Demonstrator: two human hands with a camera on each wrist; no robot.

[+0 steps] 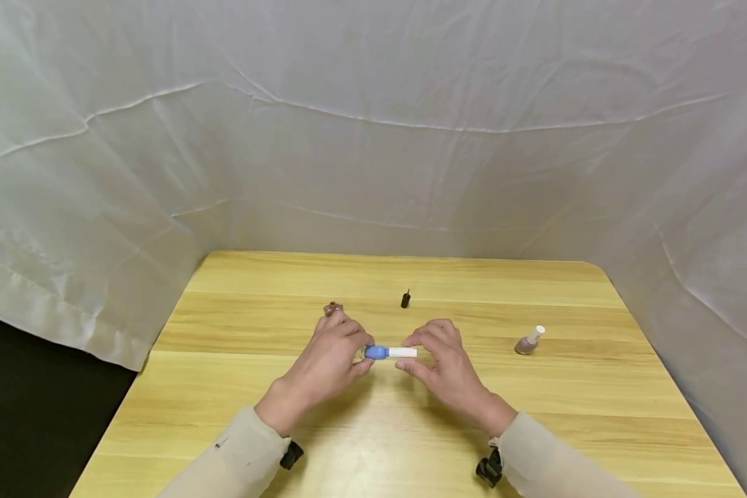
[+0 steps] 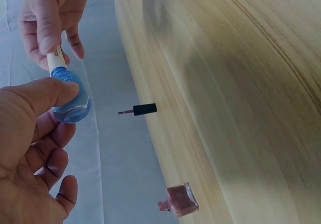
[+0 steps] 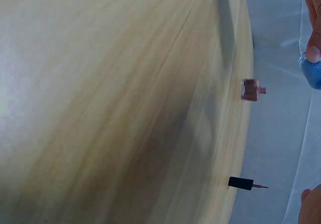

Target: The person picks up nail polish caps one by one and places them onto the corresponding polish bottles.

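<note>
The left hand point(image 1: 331, 349) pinches the blue bottle point(image 1: 376, 353) between thumb and fingers, its body lying sideways above the table point(image 1: 373, 456) with the neck pointing away from those fingertips. At that end, the white cap point(image 1: 402, 353) sits between the right hand's point(image 1: 445, 360) thumb and fingers, which narrow to grip it. Just beyond the left knuckles stands an uncapped pinkish bottle point(image 1: 333, 308); beyond both hands' fingertips, a black brush cap point(image 1: 405, 300) stands bristles up. Right of the right fingers, well apart, stands a mauve bottle point(image 1: 526, 343).
</note>
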